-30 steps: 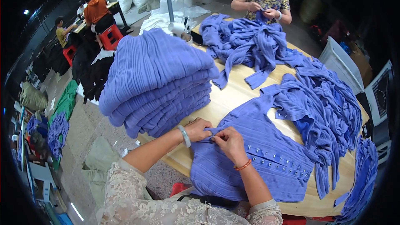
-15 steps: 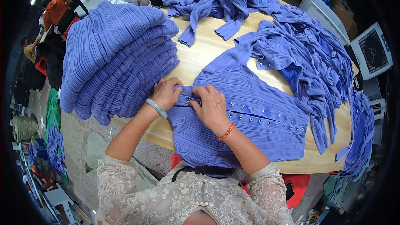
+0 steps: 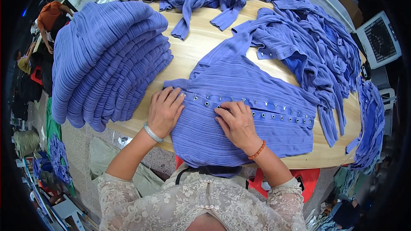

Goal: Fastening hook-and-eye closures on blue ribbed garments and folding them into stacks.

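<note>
A periwinkle-blue ribbed cardigan (image 3: 252, 137) lies spread on the wooden table in front of me. Along its front runs a row of metal hooks, facing a row of dark-rimmed eyelets. My left hand (image 3: 166, 110) rests on the collar end, fingers stretched out and laid flat on the cloth. Farther right along the opening, my right hand (image 3: 236, 125) pinches the eyelet edge between thumb and fingers. Between the two hands the edges of the opening lie close together; beyond my right hand a narrow gap shows.
A tall folded stack of matching garments (image 3: 107, 64) stands at the left. Loose blue garments (image 3: 308, 47) are heaped along the far and right sides of the table (image 3: 195, 30). A red stool (image 3: 310, 179) is under the near edge. Other people sit at the far left.
Both hands have left the collar end's edge. My left hand has flattened slightly nearer me, and my right hand has moved right along the opening. The collar end's edges now lie together.
</note>
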The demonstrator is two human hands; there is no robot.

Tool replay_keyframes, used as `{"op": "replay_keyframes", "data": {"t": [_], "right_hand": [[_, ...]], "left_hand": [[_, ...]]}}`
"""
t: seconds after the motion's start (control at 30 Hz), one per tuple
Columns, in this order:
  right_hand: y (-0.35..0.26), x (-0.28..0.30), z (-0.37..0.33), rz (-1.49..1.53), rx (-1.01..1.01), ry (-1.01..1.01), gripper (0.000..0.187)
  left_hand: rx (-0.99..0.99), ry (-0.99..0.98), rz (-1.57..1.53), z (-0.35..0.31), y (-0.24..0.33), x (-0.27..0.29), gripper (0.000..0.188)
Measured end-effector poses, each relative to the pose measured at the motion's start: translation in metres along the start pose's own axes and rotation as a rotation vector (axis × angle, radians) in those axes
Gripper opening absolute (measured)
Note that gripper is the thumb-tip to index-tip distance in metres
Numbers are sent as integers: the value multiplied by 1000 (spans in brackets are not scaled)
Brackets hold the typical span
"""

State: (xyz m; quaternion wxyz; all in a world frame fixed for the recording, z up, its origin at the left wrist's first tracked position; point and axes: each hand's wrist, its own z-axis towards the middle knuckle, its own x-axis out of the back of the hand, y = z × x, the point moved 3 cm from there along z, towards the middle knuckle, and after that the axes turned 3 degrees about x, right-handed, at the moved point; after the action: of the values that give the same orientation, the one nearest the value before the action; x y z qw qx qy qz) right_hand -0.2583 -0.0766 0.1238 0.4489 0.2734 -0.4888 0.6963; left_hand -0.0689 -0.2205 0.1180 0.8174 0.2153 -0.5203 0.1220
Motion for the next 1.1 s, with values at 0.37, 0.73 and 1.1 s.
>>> {"op": "replay_keyframes", "data": {"t": [0.37,0.73,1.1], "right_hand": [[7,-2,16,80,-90,164,13],[5,-27,34,244,-351,-92,18],[2,-25,36,235,-419,-103,12]], "left_hand": [[26,-12,-220,33,18,3,17],[124,-283,-306,69,18,-37,7],[87,-345,-189,76,26,-35,10]]}}
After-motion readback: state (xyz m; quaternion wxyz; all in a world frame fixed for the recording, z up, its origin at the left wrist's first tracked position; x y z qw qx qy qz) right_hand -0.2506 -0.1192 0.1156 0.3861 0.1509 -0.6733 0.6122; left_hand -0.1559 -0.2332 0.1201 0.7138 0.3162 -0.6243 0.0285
